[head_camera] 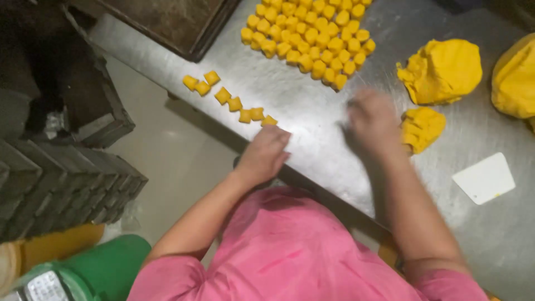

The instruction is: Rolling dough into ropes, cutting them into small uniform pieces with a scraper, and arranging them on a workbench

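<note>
My left hand (265,153) rests at the near edge of the steel table (312,106), fingers curled, just below the last of a short row of small yellow dough pieces (234,103). My right hand (372,120) is blurred over the table, beside a small torn lump of yellow dough (423,128). Whether it holds a piece is not visible. A dense cluster of cut dough pieces (309,36) lies farther back. A big dough mass (443,69) sits behind the small lump.
Another dough mass (515,78) lies at the right edge. A white plastic scraper (485,178) lies flat on the table. A dark baking tray (173,25) sits at the far left corner. Stacked dark trays (61,173) and a green bucket (106,267) stand on the floor.
</note>
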